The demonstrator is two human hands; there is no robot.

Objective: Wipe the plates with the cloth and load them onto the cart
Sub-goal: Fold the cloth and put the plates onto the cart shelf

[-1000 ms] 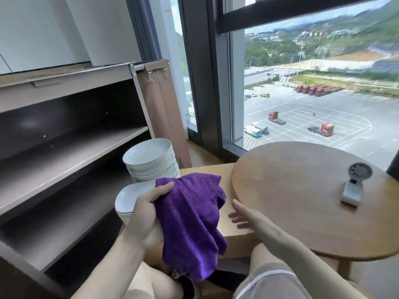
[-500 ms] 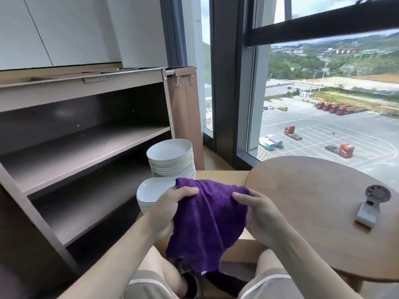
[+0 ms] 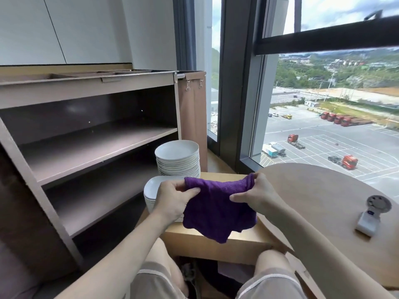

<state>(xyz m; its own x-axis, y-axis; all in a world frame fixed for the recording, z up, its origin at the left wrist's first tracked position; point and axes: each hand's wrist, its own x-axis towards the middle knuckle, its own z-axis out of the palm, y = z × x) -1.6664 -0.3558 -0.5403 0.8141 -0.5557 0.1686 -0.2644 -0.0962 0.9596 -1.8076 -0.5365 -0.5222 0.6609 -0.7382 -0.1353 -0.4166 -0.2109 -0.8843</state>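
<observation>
Purple cloth (image 3: 218, 208): 1, soft, light and floppy; it hangs over the bench (image 3: 216, 240), in front of the plates.
Hands: left hand (image 3: 172, 197) and right hand (image 3: 257, 195) each pinch an upper edge, fingers curled into the fabric.
Near stack (image 3: 151, 188): squarish white plates, count hidden by the cloth; probably slick and breakable, so lift 1 by its rim.
Far stack (image 3: 178, 160): round white plates, roughly 12.
Cart (image 3: 97, 145): 2 open shelves, just left of both stacks.
</observation>
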